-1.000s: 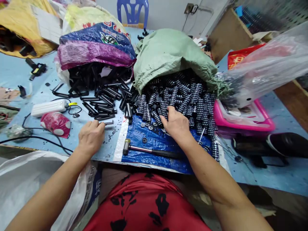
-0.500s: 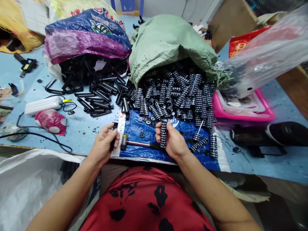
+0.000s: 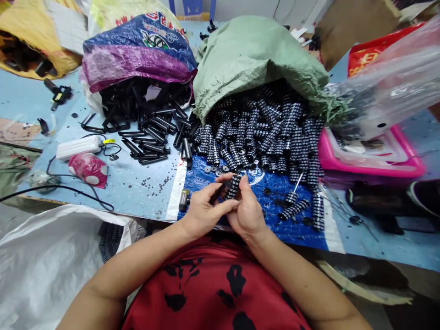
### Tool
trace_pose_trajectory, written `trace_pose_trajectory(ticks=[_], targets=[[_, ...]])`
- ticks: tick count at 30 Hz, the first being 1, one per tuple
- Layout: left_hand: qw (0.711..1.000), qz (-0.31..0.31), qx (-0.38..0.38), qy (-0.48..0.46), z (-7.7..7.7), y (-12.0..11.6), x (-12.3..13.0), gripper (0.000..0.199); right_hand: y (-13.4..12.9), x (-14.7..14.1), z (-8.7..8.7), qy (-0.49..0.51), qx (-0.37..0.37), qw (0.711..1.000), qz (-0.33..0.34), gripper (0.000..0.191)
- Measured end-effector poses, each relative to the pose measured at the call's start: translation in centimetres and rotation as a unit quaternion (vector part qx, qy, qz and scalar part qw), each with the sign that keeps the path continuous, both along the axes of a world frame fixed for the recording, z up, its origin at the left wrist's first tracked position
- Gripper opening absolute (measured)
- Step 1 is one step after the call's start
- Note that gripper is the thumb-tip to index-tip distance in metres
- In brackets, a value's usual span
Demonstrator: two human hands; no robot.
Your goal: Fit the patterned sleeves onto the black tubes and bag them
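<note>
My right hand [image 3: 249,213] is wrapped round a black roller with rows of white squares [image 3: 234,185], tilted in front of my body. Close against it, my left hand [image 3: 202,206] grips a plain black tube [image 3: 217,193], mostly covered by the fingers. The two pieces meet or nearly meet; whether they touch is hidden. A hammer [image 3: 184,200] lies left of my hands, its head showing and its handle behind my left hand. Similar patterned rollers [image 3: 271,123] are heaped beyond my hands, and loose plain black tubes [image 3: 151,137] lie to their left.
A green woven sack [image 3: 257,55] spills the rollers onto a blue sheet [image 3: 202,183]. A pink tray [image 3: 374,167] and a dark cylindrical tool stand at right. A screwdriver [image 3: 297,183] points up among rollers. A white power bank [image 3: 79,147] lies left; a white sack [image 3: 44,261] hangs below the table edge.
My left hand has moved right with the black tube, up to my right hand. The roller has tilted in my right hand. The view has shifted a little to the left.
</note>
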State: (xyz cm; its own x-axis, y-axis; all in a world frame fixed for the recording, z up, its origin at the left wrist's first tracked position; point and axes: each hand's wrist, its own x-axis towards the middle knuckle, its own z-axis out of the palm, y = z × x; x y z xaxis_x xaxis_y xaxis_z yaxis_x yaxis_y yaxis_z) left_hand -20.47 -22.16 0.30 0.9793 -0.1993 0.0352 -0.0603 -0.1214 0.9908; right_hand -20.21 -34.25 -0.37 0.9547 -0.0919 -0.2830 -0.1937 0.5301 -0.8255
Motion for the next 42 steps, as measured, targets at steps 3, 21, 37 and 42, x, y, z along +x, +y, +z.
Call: trace_pose_trajectory(ticks=[3, 21, 37, 42], targets=[[0.999, -0.010, 0.016, -0.026, 0.0, 0.1, 0.3, 0.018, -1.1, -0.2, -0.8, -0.108, -0.151, 0.982, 0.041, 0.063], [0.967, 0.058, -0.175, 0.178, 1.1, 1.4, -1.1, 0.050, -3.3, -2.2, -1.0, -0.506, -0.608, 0.612, -0.002, 0.106], [0.938, 0.016, -0.231, 0.257, -0.4, 5.1, -0.5, 0.045, -3.6, -2.9, -2.6, -0.424, -0.644, 0.629, 0.095, 0.089], [0.985, 0.111, 0.109, -0.079, -1.9, 9.5, 0.2, 0.024, -4.8, -3.7, -3.6, -0.352, -0.735, 0.569, 0.109, 0.015]])
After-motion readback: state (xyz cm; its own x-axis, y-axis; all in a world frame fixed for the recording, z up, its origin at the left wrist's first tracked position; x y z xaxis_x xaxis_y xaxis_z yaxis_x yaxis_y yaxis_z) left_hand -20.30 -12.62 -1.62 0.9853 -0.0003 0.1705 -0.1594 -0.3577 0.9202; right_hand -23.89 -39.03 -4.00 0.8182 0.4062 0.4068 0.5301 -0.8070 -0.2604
